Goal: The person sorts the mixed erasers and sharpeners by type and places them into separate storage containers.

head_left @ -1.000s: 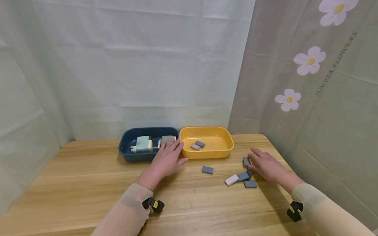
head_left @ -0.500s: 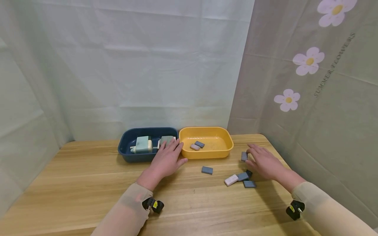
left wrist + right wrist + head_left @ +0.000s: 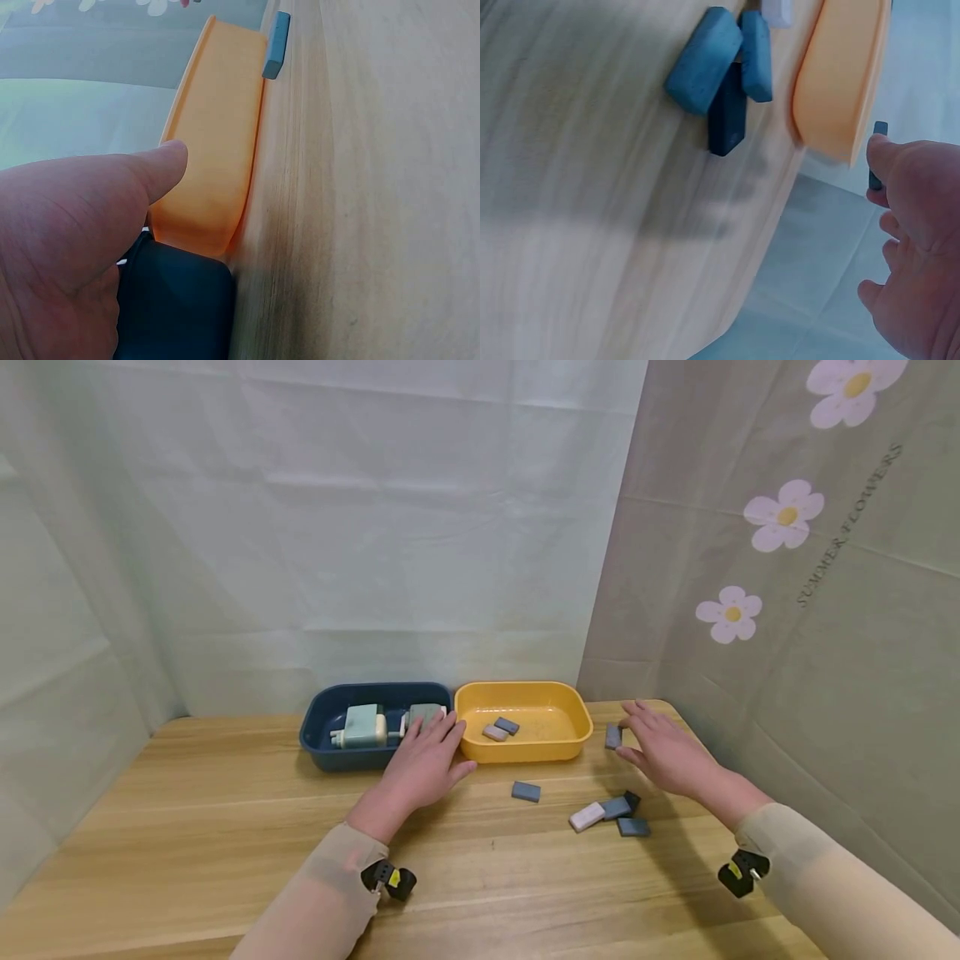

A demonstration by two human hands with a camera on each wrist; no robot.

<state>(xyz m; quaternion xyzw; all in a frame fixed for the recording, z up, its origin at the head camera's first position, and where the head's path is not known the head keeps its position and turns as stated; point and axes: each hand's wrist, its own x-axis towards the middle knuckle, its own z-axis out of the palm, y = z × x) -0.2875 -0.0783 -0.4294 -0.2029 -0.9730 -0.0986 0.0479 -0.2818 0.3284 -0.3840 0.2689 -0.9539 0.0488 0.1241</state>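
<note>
Between thumb and fingertips, my right hand (image 3: 670, 754) pinches a blue-grey rectangular block (image 3: 613, 737). It holds the block above the table, to the right of the yellow tray (image 3: 525, 751); the right wrist view shows the block (image 3: 876, 177) edge-on. My left hand (image 3: 422, 766) lies with fingers extended over the near rims where the dark blue tray (image 3: 337, 762) meets the yellow one. A light block (image 3: 495, 733) and a blue-grey one (image 3: 507, 725) lie inside the yellow tray. In the blue tray are two pale green, boxy objects, one (image 3: 363, 727) plain to see, the other (image 3: 426, 713) partly behind my left fingers.
On the table right of centre, a white block (image 3: 587, 817), a blue block (image 3: 617, 808) and a dark block (image 3: 632, 800) lie clustered, with another blue-grey block (image 3: 633, 827) just in front. One lone block (image 3: 526, 792) lies before the yellow tray. Curtains (image 3: 375, 527) hang behind the table.
My right hand has lifted the blue-grey block away from the cluster and carried it up, back and slightly left. My left hand has stayed in place on the trays.
</note>
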